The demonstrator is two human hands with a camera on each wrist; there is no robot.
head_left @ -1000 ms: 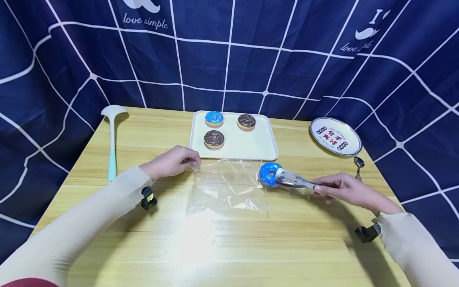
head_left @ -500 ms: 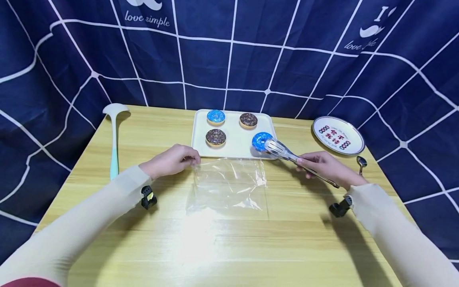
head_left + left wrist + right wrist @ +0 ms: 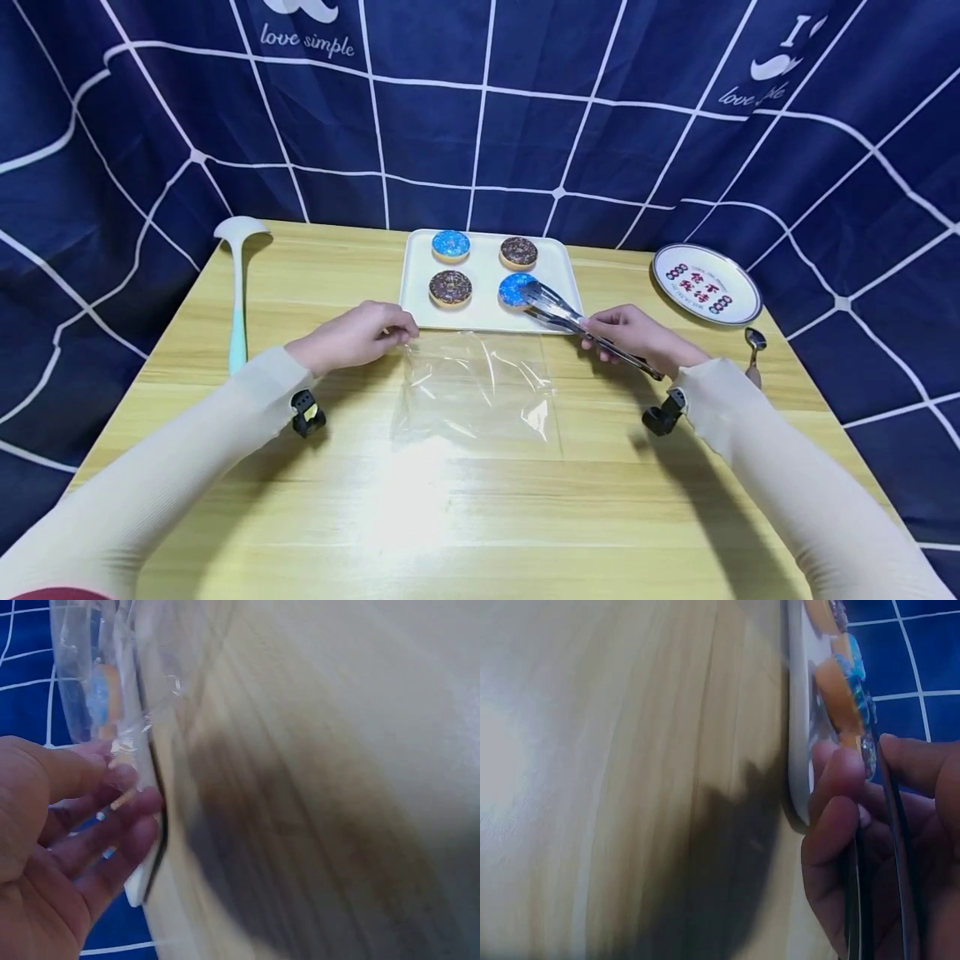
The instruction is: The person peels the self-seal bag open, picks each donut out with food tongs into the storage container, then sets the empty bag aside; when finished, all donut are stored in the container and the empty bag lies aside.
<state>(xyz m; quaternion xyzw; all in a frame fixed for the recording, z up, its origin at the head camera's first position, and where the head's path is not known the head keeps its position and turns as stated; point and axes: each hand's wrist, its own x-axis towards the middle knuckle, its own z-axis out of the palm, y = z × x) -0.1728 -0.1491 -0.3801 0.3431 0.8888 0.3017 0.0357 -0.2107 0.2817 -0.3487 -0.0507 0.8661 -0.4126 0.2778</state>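
My left hand [image 3: 358, 336] pinches the upper left corner of a clear plastic bag [image 3: 472, 392], thumb against fingertips in the left wrist view. My right hand [image 3: 633, 335] grips metal tongs [image 3: 553, 308], whose slotted head overlaps the right side of a blue-iced donut [image 3: 514, 288]. That donut is at the front right of a white tray [image 3: 487, 315], low over its surface. Also on the tray are another blue donut [image 3: 451, 243] at the back left and two chocolate donuts, one front left [image 3: 450, 287], one back right [image 3: 518, 252].
A white ladle [image 3: 238, 292] with a mint handle lies at the left of the wooden table [image 3: 480, 525]. On the right are a round plate [image 3: 707, 283] with red lettering and a small spoon [image 3: 754, 346]. A blue checked curtain [image 3: 427, 125] hangs behind and at both sides.
My right hand has carried the blue donut in the tongs from beside the bag up and left onto the tray's front right. My left hand keeps its hold on the bag.
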